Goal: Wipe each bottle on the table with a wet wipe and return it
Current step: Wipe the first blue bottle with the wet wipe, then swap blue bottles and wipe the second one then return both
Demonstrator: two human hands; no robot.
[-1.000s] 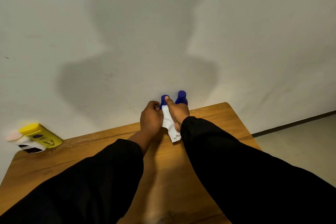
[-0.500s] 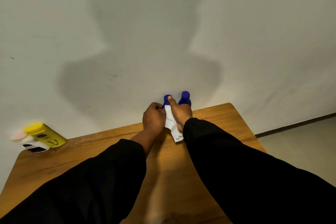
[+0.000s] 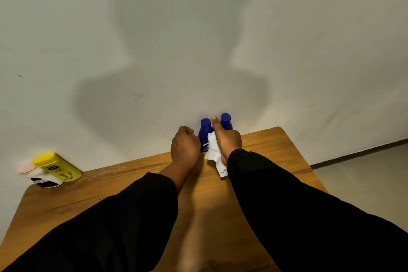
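Upright, blue bottle (image 3: 204, 133) between left fingers (image 3: 187, 131), curled, and right fingers (image 3: 217, 125) clamping wet wipe (image 3: 213, 150).

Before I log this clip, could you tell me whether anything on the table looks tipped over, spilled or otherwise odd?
Nothing is clearly wrong. The yellow bottle and white bottle at the table's far left corner seem to lean, perhaps from lens distortion. Pale specks along the wall-side edge may be dust. Both blue bottles stand upright.
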